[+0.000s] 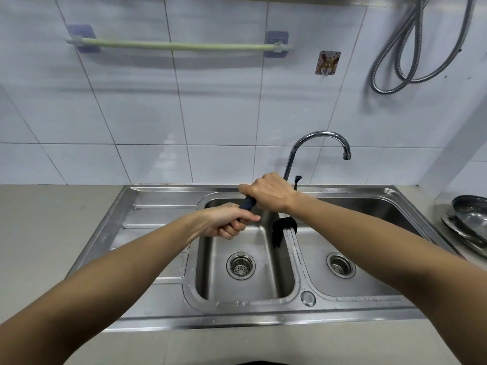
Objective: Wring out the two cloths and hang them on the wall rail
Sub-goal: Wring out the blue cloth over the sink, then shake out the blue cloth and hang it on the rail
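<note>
Above the left basin of the sink [163, 206], left hand [226, 222] and right hand [268, 193] each grip one end of the twisted dark blue cloth [247, 202]. The black cloth [283, 229] drapes over the basin divider; the wall rail [179, 46] hangs bare.

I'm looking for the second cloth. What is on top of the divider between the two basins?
A black cloth is draped over the divider, hanging into the left basin. The right forearm covers whatever lies on the divider farther back.
</note>
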